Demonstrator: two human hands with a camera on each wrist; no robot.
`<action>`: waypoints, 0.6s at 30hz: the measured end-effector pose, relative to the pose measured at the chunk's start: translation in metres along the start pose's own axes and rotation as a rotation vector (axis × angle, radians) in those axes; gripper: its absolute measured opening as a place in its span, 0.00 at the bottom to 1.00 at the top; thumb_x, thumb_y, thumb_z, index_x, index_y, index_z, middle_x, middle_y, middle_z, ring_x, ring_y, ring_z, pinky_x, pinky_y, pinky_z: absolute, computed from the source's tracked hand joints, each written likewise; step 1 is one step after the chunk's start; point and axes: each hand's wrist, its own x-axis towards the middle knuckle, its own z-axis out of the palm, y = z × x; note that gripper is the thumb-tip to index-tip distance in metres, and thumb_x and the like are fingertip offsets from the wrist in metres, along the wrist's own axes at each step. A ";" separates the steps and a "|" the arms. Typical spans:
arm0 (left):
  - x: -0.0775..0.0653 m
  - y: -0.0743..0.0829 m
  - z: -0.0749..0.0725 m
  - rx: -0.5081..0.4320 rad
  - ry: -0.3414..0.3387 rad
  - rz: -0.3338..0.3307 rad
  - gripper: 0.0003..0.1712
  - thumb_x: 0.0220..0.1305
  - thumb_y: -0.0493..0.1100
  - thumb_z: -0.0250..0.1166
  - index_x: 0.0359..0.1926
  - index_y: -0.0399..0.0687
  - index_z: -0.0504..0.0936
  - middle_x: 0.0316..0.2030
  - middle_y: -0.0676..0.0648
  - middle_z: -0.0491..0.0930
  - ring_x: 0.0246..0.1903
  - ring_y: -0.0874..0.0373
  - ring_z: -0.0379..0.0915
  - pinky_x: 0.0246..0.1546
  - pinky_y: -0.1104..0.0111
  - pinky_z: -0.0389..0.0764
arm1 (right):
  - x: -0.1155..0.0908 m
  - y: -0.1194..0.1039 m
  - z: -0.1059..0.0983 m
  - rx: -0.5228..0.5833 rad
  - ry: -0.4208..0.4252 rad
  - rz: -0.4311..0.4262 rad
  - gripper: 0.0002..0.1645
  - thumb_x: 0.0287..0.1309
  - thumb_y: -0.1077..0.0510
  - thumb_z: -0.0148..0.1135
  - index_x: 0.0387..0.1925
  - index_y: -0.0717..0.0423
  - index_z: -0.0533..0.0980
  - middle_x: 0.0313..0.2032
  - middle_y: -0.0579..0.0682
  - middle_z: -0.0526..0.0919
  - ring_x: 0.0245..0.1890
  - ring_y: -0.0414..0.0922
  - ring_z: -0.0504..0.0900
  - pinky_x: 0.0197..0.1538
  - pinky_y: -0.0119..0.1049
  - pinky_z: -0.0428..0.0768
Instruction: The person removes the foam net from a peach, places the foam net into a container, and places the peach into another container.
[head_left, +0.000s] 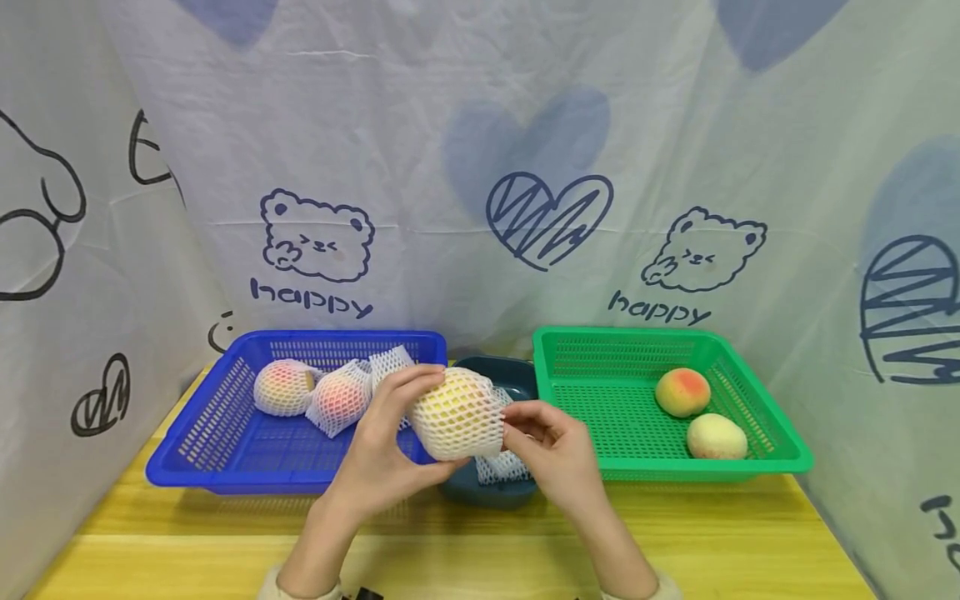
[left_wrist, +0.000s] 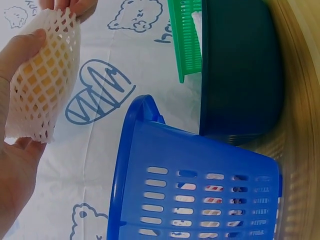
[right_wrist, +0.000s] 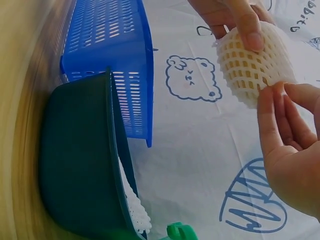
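A peach in a white foam net [head_left: 459, 414] is held up over the table between the two hands. My left hand [head_left: 382, 454] grips it around its left side, thumb below and fingers on top. With thumb and fingertips my right hand [head_left: 561, 454] pinches the net's edge at the right end. Yellow fruit skin shows through the mesh in both wrist views. Beneath the hands stands a dark teal bin [head_left: 487, 497] with loose white foam nets [head_left: 504, 468] inside, partly hidden by the right hand.
At left, a blue basket [head_left: 247, 479] holds netted peaches [head_left: 341, 396]; another piece of white net [head_left: 392, 362] shows beside them, partly behind the left hand. At right, a green basket [head_left: 600, 400] contains two bare peaches [head_left: 682, 392]. Behind hangs a printed white curtain [head_left: 450, 275].
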 end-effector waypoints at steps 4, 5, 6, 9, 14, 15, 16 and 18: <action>0.000 0.000 0.000 0.001 -0.003 0.004 0.56 0.30 0.34 0.88 0.66 0.36 0.73 0.65 0.38 0.72 0.65 0.45 0.69 0.71 0.64 0.69 | 0.000 0.002 0.001 -0.005 -0.010 0.025 0.18 0.61 0.73 0.67 0.53 0.73 0.80 0.52 0.64 0.83 0.47 0.41 0.86 0.49 0.32 0.85; 0.000 0.000 0.000 -0.001 -0.006 0.005 0.56 0.30 0.34 0.89 0.66 0.36 0.73 0.65 0.38 0.72 0.66 0.45 0.69 0.71 0.64 0.69 | 0.000 0.002 0.001 0.000 -0.022 0.020 0.20 0.61 0.74 0.66 0.55 0.73 0.79 0.54 0.65 0.81 0.48 0.41 0.85 0.50 0.32 0.85; 0.000 0.000 0.000 -0.001 -0.010 0.004 0.56 0.30 0.34 0.89 0.66 0.37 0.73 0.65 0.38 0.72 0.66 0.45 0.69 0.71 0.64 0.69 | 0.000 0.003 0.001 0.005 -0.034 0.018 0.21 0.61 0.74 0.66 0.57 0.73 0.78 0.55 0.66 0.80 0.49 0.41 0.85 0.50 0.32 0.85; 0.000 0.000 0.002 0.002 -0.025 -0.002 0.56 0.30 0.34 0.89 0.66 0.37 0.73 0.65 0.39 0.72 0.66 0.45 0.68 0.72 0.64 0.67 | 0.000 0.005 0.001 0.029 -0.075 0.013 0.26 0.62 0.74 0.63 0.62 0.73 0.75 0.60 0.69 0.76 0.52 0.40 0.84 0.51 0.32 0.85; -0.001 0.001 0.005 0.001 -0.046 -0.009 0.56 0.31 0.34 0.89 0.66 0.38 0.73 0.65 0.40 0.72 0.67 0.45 0.67 0.73 0.63 0.65 | 0.000 0.008 0.002 0.101 -0.119 0.025 0.33 0.62 0.75 0.60 0.69 0.75 0.68 0.65 0.72 0.71 0.57 0.39 0.82 0.57 0.33 0.83; -0.001 0.001 0.006 -0.001 -0.049 -0.005 0.56 0.30 0.34 0.89 0.66 0.38 0.73 0.65 0.40 0.72 0.67 0.46 0.67 0.74 0.63 0.64 | 0.001 0.008 0.003 0.110 -0.118 0.028 0.33 0.62 0.75 0.60 0.69 0.76 0.67 0.66 0.73 0.70 0.57 0.38 0.81 0.58 0.33 0.82; -0.001 0.001 0.007 -0.003 -0.052 -0.002 0.56 0.30 0.34 0.88 0.66 0.38 0.73 0.65 0.40 0.73 0.66 0.46 0.67 0.74 0.63 0.64 | 0.000 0.008 0.003 0.119 -0.113 0.034 0.34 0.61 0.75 0.60 0.70 0.76 0.66 0.67 0.73 0.69 0.58 0.38 0.81 0.59 0.32 0.81; -0.001 0.001 0.009 -0.006 -0.061 0.006 0.57 0.30 0.33 0.88 0.66 0.38 0.72 0.65 0.40 0.73 0.66 0.46 0.67 0.74 0.64 0.63 | 0.000 0.007 0.004 0.135 -0.099 0.046 0.35 0.60 0.76 0.59 0.70 0.76 0.65 0.67 0.73 0.68 0.58 0.38 0.80 0.61 0.32 0.80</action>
